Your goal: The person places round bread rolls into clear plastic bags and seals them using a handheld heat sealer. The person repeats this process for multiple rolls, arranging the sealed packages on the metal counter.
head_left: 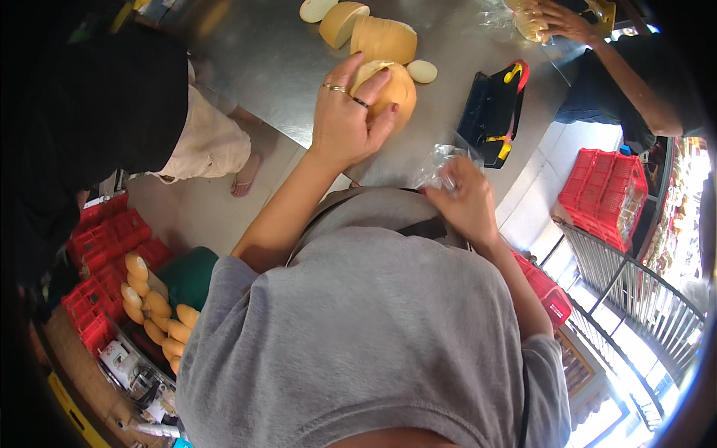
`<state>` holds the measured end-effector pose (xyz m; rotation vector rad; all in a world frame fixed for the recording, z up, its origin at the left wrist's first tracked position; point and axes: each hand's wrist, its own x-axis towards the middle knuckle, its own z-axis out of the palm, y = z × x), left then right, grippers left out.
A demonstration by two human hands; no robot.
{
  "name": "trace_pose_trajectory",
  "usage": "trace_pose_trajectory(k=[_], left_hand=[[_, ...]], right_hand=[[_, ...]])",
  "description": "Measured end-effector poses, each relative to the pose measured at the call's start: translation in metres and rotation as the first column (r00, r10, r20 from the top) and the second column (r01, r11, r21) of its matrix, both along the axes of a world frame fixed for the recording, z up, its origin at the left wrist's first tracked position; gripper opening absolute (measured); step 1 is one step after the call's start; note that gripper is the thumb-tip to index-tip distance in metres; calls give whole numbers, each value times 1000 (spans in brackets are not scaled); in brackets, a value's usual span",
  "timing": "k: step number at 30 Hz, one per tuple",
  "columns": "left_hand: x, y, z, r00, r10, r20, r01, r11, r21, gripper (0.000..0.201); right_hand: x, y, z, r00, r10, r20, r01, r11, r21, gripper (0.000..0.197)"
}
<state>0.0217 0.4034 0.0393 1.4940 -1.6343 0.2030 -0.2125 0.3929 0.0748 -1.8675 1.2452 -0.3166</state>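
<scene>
On the metal table, my left hand (345, 123) is closed over a piece of round bread loaf (397, 97), fingers across its top and the thumb along its side. Just beyond it stands a sliced section of loaf (383, 39), with another cut chunk (343, 24) behind. A small pale end slice (422, 72) lies to the right, and another end piece (318, 9) at the far left. Near the table's front edge, close to my body, my right hand (469, 196) pinches a clear plastic bag (441, 160). The bag looks crumpled and partly see-through.
A black holder with yellow and red parts (485, 112) lies on the table to the right. Another person's hand (571, 22) holds bagged bread (529, 21) at the far right. Someone stands at left. Red crates (603, 196), whole loaves (157, 305) and a metal rack (627, 280) stand around.
</scene>
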Motion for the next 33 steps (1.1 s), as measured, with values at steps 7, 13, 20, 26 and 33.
trace_pose_trajectory(k=[7,13,20,26,33], left_hand=[[-4,2,-2,935,-59,-349,85,995,61,62],[-3,-6,-16,831,-113,-545,150,988,24,75],[3,-2,-1,871,-105,-480,184,976,119,92],[5,4,-2,780,-77,-622,237,955,179,103],[26,8,-12,702,-171,-691,362,921,140,109]], right_hand=[[-24,1,31,969,236,-71,-239,970,-33,16],[59,-6,126,214,263,941,-590,803,-91,19],[88,-48,11,945,55,323,83,913,-399,20],[109,-63,-27,857,127,499,-18,976,-217,19],[126,-68,-40,860,237,453,-93,944,-317,18]])
